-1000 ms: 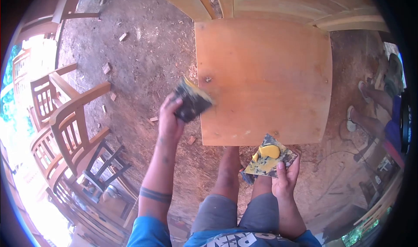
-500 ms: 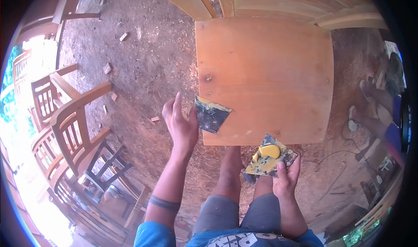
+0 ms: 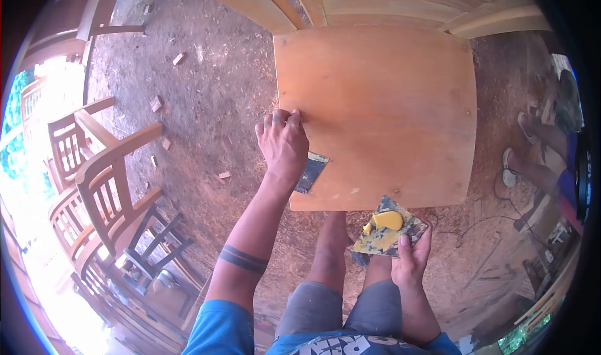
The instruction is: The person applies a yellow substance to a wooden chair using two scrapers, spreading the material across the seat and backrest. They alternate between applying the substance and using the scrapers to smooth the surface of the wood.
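My left hand [image 3: 283, 143] is at the left edge of a flat wooden panel [image 3: 382, 111], fingers curled and the fingertips bunched against its surface. Whether anything is pinched between them is hidden. Partly covered by that hand, a dark, stained flat scraper [image 3: 311, 174] lies on the panel near its lower left corner. Below the panel's front edge, my right hand [image 3: 412, 255] grips a square, paint-spotted putty board [image 3: 382, 240], thumb on top. A thick lump of yellow putty [image 3: 387, 220] sits on the board.
Wooden chairs [image 3: 103, 186] stand on the left, beside a small dark stool [image 3: 156, 245]. Wood offcuts [image 3: 156, 103] and shavings litter the dirt floor. Larger wooden furniture [image 3: 388, 4] adjoins the panel's far side. Another person's legs [image 3: 532, 170] are at the right, near a cable.
My left hand has moved up and right onto the panel's edge, and its fingers have gone from spread to curled. My right hand stays nearly still with the putty board.
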A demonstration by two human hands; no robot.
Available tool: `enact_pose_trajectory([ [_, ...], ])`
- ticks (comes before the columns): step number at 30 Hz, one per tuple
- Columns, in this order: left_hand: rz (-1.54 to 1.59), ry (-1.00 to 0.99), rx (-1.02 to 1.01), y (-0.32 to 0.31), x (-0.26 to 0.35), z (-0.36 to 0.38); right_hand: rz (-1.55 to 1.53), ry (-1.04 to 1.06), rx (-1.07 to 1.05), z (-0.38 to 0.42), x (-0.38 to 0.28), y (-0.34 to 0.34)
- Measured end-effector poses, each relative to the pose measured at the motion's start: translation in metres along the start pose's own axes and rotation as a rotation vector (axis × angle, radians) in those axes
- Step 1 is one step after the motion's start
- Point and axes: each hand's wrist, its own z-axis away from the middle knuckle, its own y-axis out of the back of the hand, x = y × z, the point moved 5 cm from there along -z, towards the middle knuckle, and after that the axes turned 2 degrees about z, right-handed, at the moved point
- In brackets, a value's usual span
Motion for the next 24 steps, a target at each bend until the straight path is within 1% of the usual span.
enact_pose_trajectory([
  [3, -0.031, -0.041, 0.071, -0.001, 0.002, 0.0, -0.023, 0.001, -0.024, 0.001, 0.003, 0.002],
  [9, -0.03, -0.032, -0.015, 0.0, -0.001, -0.003, 0.002, 0.011, -0.017, 0.001, 0.003, 0.005],
  [15, -0.079, -0.087, -0.056, -0.001, -0.003, -0.006, 0.007, 0.013, -0.006, 0.0, 0.002, 0.004],
  [18, -0.049, -0.025, -0.116, -0.001, -0.006, -0.012, 0.002, 0.012, -0.012, 0.0, 0.002, 0.007],
  [21, -0.087, -0.017, -0.163, -0.005, -0.01, -0.013, 0.003, 0.009, 0.021, -0.001, -0.004, -0.001],
  [24, -0.165, -0.058, -0.172, -0.009, -0.008, -0.015, 0.015, 0.027, 0.033, -0.003, -0.007, -0.001],
])
